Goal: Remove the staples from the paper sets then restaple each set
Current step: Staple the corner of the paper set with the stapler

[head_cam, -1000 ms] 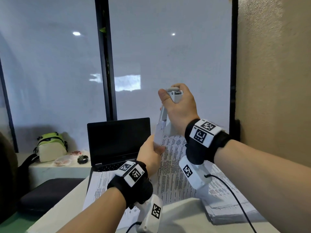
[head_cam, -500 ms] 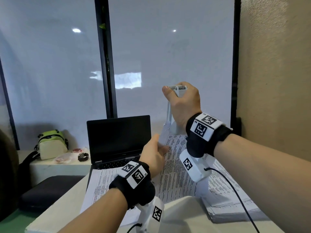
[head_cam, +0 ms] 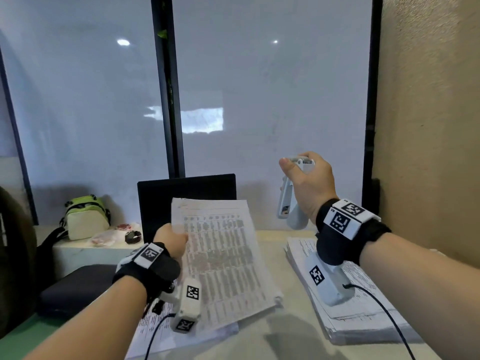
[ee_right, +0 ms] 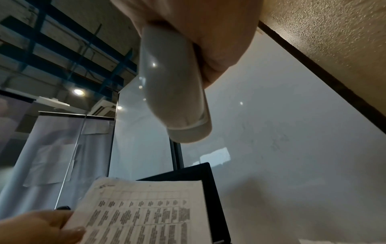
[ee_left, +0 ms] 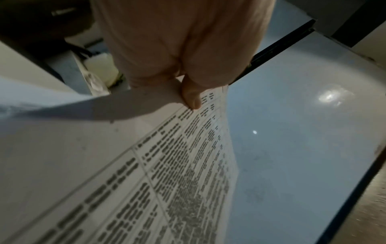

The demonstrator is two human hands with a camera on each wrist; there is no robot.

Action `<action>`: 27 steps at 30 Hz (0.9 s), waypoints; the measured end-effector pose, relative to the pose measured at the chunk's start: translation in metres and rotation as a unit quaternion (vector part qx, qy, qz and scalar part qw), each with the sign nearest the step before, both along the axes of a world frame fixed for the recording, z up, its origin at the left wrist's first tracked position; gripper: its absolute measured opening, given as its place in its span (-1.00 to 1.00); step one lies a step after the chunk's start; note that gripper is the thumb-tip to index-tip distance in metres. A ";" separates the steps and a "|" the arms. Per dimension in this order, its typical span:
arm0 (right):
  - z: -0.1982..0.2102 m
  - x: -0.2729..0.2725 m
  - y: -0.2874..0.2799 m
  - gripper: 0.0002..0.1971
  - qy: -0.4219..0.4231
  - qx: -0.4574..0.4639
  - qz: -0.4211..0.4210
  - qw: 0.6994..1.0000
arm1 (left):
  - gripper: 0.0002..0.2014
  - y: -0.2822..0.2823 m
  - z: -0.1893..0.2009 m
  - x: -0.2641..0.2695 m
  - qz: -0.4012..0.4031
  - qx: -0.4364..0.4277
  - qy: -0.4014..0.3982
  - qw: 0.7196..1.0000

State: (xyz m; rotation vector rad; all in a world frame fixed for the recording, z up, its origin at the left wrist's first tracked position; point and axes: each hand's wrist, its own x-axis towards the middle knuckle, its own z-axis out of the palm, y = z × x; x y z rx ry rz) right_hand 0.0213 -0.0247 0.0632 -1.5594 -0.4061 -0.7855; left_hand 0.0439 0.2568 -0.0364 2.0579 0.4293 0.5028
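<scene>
I find my left hand [head_cam: 170,239] pinching the white printed paper set [head_cam: 220,255] by its left edge, raised over the tabletop [head_cam: 272,341]. My right hand [head_cam: 310,185] grips the white plastic stapler [head_cam: 285,201] upright, apart to the set's right; its long axis runs vertically.

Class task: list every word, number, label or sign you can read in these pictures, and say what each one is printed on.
No text can be read.
Held paper set: printed table, blurred.
Paper stack on the right: print too small.
Sheets under the left arm: print too small.
Wrist bands: black-and-white square codes, no words.
Stapler: no label visible.
</scene>
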 end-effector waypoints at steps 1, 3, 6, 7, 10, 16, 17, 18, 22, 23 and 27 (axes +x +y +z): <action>-0.006 0.003 0.001 -0.75 0.013 -0.008 0.009 1.000 | -0.87 0.006 0.004 -0.004 0.018 0.026 0.012 0.999; -0.018 0.010 0.004 -0.65 0.045 -0.025 0.036 0.998 | -0.97 0.016 0.009 -0.011 0.038 0.049 0.022 0.998; -0.036 0.018 0.008 -0.49 0.102 -0.076 0.072 0.989 | -0.81 0.026 0.004 -0.012 0.039 0.062 0.044 0.996; -0.043 0.020 0.008 -0.49 0.119 -0.093 0.081 0.985 | -0.64 0.028 0.001 -0.010 0.038 0.072 0.057 0.995; -0.061 0.024 0.006 -0.53 0.162 -0.147 0.088 0.972 | -0.54 0.020 -0.007 -0.008 -0.007 0.138 0.106 0.985; -0.082 0.028 -0.022 -0.68 0.225 -0.213 0.053 0.949 | -0.74 -0.029 -0.015 -0.002 -0.137 0.228 0.172 0.948; -0.085 0.030 -0.030 -0.69 0.229 -0.215 0.039 0.949 | -0.76 -0.040 -0.015 -0.003 -0.157 0.233 0.181 0.942; -0.088 0.032 -0.038 -0.69 0.228 -0.212 0.022 0.950 | -0.78 -0.051 -0.015 -0.003 -0.177 0.237 0.192 0.936; -0.103 0.044 -0.079 -0.70 0.253 -0.194 -0.024 0.947 | -0.81 -0.100 -0.016 -0.004 -0.248 0.216 0.215 0.920; -0.108 0.048 -0.091 -0.71 0.266 -0.199 -0.035 0.943 | -0.80 -0.113 -0.017 -0.001 -0.263 0.210 0.215 0.917; -0.132 0.066 -0.134 -0.75 0.307 -0.200 -0.057 0.929 | -0.82 -0.160 -0.026 0.017 -0.301 0.182 0.211 0.912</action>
